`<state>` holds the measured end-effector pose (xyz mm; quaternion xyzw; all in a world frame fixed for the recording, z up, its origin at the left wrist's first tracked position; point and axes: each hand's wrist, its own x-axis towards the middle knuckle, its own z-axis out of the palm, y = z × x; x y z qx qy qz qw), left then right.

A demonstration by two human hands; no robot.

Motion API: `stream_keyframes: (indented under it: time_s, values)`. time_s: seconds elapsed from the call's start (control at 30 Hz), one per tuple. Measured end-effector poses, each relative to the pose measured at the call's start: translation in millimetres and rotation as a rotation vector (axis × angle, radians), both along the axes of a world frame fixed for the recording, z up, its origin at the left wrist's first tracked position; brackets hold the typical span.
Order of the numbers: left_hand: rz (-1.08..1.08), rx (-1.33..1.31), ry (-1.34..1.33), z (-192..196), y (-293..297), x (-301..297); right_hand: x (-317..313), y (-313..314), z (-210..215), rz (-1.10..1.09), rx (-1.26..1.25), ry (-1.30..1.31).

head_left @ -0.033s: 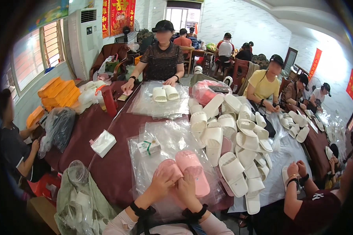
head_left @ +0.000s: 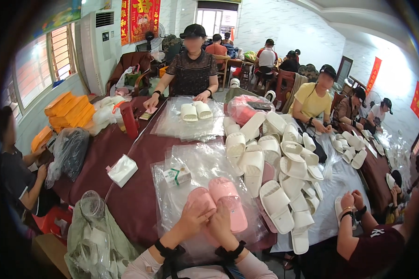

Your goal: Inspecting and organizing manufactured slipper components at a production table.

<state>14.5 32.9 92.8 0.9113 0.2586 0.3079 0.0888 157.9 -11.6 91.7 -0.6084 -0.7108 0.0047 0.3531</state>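
Observation:
A pair of pink slippers lies side by side on clear plastic bags [head_left: 195,158] in front of me. My left hand [head_left: 196,218] is closed over the left pink slipper [head_left: 202,195], its fingers reaching across the strap. Between the two slippers, my right hand [head_left: 220,224] grips the inner edge of the right pink slipper [head_left: 224,188]. Both sets of fingertips meet near the straps; what lies under them is hidden. A small white and green box [head_left: 177,176] rests on the bags beyond the slippers.
White slippers [head_left: 274,200] are heaped to my right. A tissue pack [head_left: 122,170] lies left on the dark red table [head_left: 144,204]. A green sack [head_left: 91,237] stands at lower left. Across the table a person [head_left: 193,69] has white slippers on bags. At right, another person's hands [head_left: 352,200] work.
My fingers have shifted very slightly on the pink slippers. Little else differs.

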Motion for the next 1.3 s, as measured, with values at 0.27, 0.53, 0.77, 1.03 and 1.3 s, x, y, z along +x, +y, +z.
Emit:
stream_keyframes:
  time_s: [0.27, 0.53, 0.77, 1.03, 1.3]
  values:
    - [-0.211, -0.168, 0.079, 16, -10, -6, 24, 13, -34, 0.125, -0.132, 0.055]
    - [0.518, -0.267, 0.01, -8, 100, -38, 26, -34, 8, 0.448, -0.362, 0.72]
    - [0.75, -0.228, 0.181, 3, 112, -32, 17, -11, -9, 0.187, -0.386, 1.272]
    - [0.797, -0.663, -0.626, 3, 78, -61, 6, -23, 46, 0.357, 0.103, 2.027]
    - [0.3, -0.918, -0.378, 13, 72, -51, 15, -39, 85, 0.456, 0.272, 2.092]
